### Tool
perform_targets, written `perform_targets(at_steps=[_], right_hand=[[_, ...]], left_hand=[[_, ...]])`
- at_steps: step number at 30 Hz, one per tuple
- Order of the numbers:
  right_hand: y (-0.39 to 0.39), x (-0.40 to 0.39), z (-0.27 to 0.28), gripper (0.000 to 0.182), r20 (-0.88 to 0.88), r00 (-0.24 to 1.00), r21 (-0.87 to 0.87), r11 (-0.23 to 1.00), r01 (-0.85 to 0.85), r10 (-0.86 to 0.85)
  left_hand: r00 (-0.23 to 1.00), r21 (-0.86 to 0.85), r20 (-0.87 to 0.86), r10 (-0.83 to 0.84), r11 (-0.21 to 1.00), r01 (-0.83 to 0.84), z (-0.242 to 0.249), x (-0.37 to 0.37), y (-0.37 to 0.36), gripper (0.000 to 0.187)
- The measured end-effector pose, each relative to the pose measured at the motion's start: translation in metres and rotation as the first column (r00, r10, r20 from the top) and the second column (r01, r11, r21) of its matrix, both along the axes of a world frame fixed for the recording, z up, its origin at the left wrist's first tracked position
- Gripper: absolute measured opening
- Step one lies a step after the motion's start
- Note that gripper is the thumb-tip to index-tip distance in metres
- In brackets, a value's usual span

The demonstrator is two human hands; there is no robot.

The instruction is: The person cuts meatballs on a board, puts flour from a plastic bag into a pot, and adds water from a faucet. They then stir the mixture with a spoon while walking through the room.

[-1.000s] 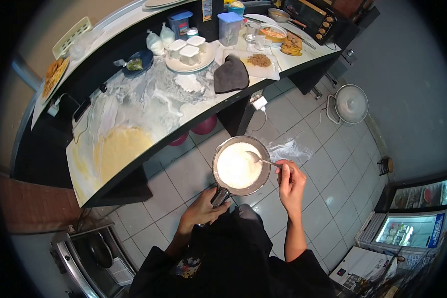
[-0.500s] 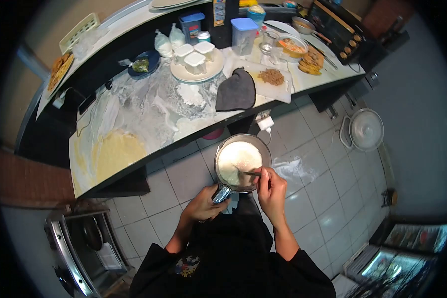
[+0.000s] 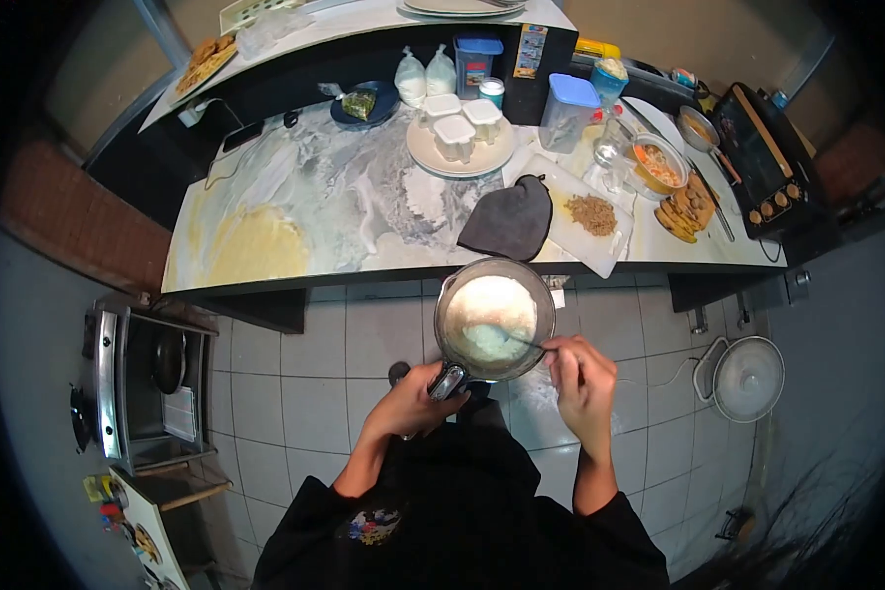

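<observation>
My left hand (image 3: 409,401) is closed around the handle of a pan (image 3: 546,298), held level in front of my body near the counter's front edge. A white, creamy mixture (image 3: 492,300) fills the pan's bottom. My right hand (image 3: 582,379) pinches a thin dark utensil (image 3: 529,344) at the pan's right side. The utensil's far end dips into the mixture, so its head is hidden. Just beyond the pan, a dark grey oven mitt (image 3: 508,218) lies on the counter beside a white cutting board (image 3: 601,258) bearing brown crumbly food (image 3: 592,214).
The marble-patterned counter (image 3: 305,202) runs across in front, dusted with white powder. It carries a plate (image 3: 426,162) of lidded tubs, a blue-lidded container (image 3: 568,113), a bowl (image 3: 659,167) and a toaster oven (image 3: 762,162). A lidded pot (image 3: 748,379) stands on the floor at right.
The view has turned and shifted, and the pan now appears closer to the counter edge. My right hand has moved right and out from the pan's rim, still holding the utensil.
</observation>
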State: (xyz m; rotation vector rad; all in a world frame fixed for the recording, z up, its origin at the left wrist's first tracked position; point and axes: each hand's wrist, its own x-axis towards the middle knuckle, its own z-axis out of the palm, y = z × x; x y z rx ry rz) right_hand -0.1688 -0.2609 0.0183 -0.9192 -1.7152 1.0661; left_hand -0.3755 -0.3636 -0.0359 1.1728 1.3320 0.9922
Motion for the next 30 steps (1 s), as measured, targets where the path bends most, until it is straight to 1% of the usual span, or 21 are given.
perform_targets(at_steps=[2,3,4,7,8,9,10,12,13,14,16,17,18,19,20,21,25,27,28,30], right_hand=[[-0.005,0.003,-0.001,0.015,0.128,0.981,0.091,0.983,-0.161,0.149],[-0.009,0.0,0.002,0.012,0.173,0.973,0.116,0.978,-0.172,0.151],[-0.007,0.002,0.001,0.012,0.171,0.973,0.117,0.977,-0.177,0.156],[0.004,0.008,0.001,0.011,0.263,0.951,0.012,0.985,-0.169,0.16],[0.009,0.004,-0.001,0.011,0.262,0.952,0.014,0.986,-0.165,0.156],[0.012,-0.002,-0.006,0.011,0.219,0.97,0.074,0.989,-0.128,0.109],[0.013,-0.008,-0.011,0.011,0.173,0.983,0.131,0.988,-0.087,0.064],[0.008,-0.026,-0.02,0.011,0.151,0.988,0.117,0.991,-0.061,0.043],[0.006,-0.033,-0.022,0.011,0.129,0.991,0.099,0.994,-0.042,0.029],[0.004,-0.036,-0.021,0.011,0.129,0.991,0.1,0.994,-0.042,0.029],[-0.002,-0.041,-0.017,0.011,0.156,0.982,0.116,0.985,-0.125,0.107],[-0.001,-0.04,-0.016,0.011,0.143,0.985,0.169,0.979,-0.115,0.091],[0.003,-0.038,-0.016,0.011,0.143,0.985,0.171,0.978,-0.119,0.095],[0.007,-0.035,-0.015,0.012,0.156,0.984,0.132,0.985,-0.108,0.087],[0.009,-0.035,-0.015,0.013,0.169,0.982,0.09,0.991,-0.095,0.079],[0.009,-0.04,-0.013,0.012,0.162,0.984,-0.023,0.998,-0.064,0.067],[0.011,-0.067,-0.022,0.013,0.11,0.993,-0.004,1.0,-0.03,0.03],[0.01,-0.075,-0.024,0.017,0.094,0.991,0.023,0.995,-0.095,0.093],[0.01,-0.076,-0.021,0.017,0.095,0.991,0.023,0.995,-0.102,0.099],[0.007,-0.072,-0.008,0.011,0.103,0.99,-0.01,0.996,-0.093,0.094]], left_hand=[[1.0,-0.016,0.006,0.0,1.0,0.0,0.01,0.0,0.001,0.013],[1.0,-0.023,0.014,-0.009,1.0,0.009,0.014,0.0,0.002,0.013],[1.0,-0.022,0.012,-0.004,1.0,0.004,0.013,-0.001,0.002,0.013],[1.0,-0.029,0.015,0.007,1.0,-0.007,0.012,-0.003,0.004,0.015],[1.0,-0.083,0.006,0.002,0.997,-0.001,0.016,-0.005,0.006,0.016],[1.0,-0.139,-0.001,-0.005,0.99,0.005,0.018,-0.006,0.007,0.017],[1.0,-0.142,0.001,-0.011,0.99,0.011,0.018,-0.007,0.008,0.017],[0.998,-0.116,0.068,0.004,0.993,0.004,0.019,-0.01,0.011,0.016],[0.998,-0.113,0.069,0.002,0.994,0.005,0.017,-0.012,0.011,0.016],[0.999,-0.105,0.044,0.004,0.995,0.001,0.013,-0.015,0.01,0.017],[1.0,-0.094,0.02,0.01,0.996,-0.008,0.007,-0.022,0.008,0.017],[1.0,-0.092,0.02,0.005,0.996,-0.003,0.005,-0.026,0.007,0.018],[1.0,-0.09,0.019,0.0,0.996,0.002,0.003,-0.03,0.006,0.018],[1.0,-0.09,0.021,0.004,0.996,-0.002,0.001,-0.032,0.006,0.018],[0.999,-0.04,0.036,-0.003,0.999,0.004,-0.002,-0.033,0.005,0.019],[0.999,0.01,0.051,-0.009,1.0,0.009,-0.003,-0.034,0.004,0.02],[0.998,-0.043,0.063,0.008,0.999,-0.005,0.003,-0.042,0.003,0.023],[0.996,-0.082,0.091,0.019,0.997,-0.012,0.003,-0.048,0.003,0.025],[0.995,-0.082,0.092,0.025,0.996,-0.018,0.0,-0.051,0.002,0.025],[0.998,-0.058,0.049,0.038,0.998,-0.035,-0.011,-0.056,-0.002,0.026]])
